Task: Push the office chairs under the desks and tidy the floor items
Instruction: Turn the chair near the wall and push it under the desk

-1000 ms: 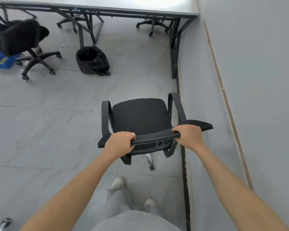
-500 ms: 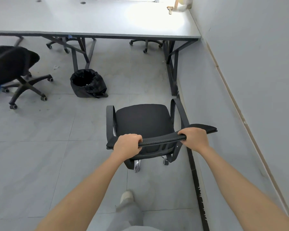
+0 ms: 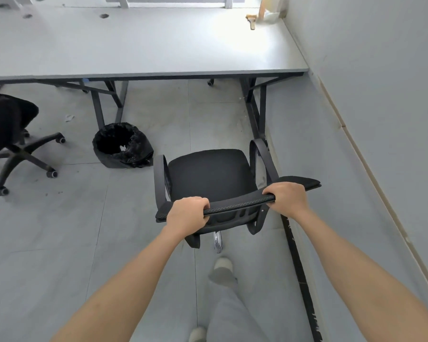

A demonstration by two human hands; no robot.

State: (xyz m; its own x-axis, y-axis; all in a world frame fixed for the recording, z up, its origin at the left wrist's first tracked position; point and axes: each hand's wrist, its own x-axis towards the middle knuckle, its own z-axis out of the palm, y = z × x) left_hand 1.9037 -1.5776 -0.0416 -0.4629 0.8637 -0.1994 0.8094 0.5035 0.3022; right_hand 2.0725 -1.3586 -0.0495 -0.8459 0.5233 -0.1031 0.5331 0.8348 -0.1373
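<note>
Gripping the office chair (image 3: 209, 176) backrest, left hand (image 3: 187, 214), right hand (image 3: 287, 198), seat facing the desk (image 3: 143, 48)

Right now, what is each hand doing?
Left hand: fingers curled over the chair backrest, gripping it.
Right hand: gripping the same backrest.

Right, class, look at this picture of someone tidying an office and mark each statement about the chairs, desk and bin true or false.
1. Both hands hold the top of the chair's backrest. True: the left hand and right hand grip the chair.
2. The chair is already tucked under the desk. False: it stands on the floor short of the desk.
3. A bin with a black liner stands left of the chair. True.
4. The second chair lies on its side. False: it stands on its wheels.
</note>
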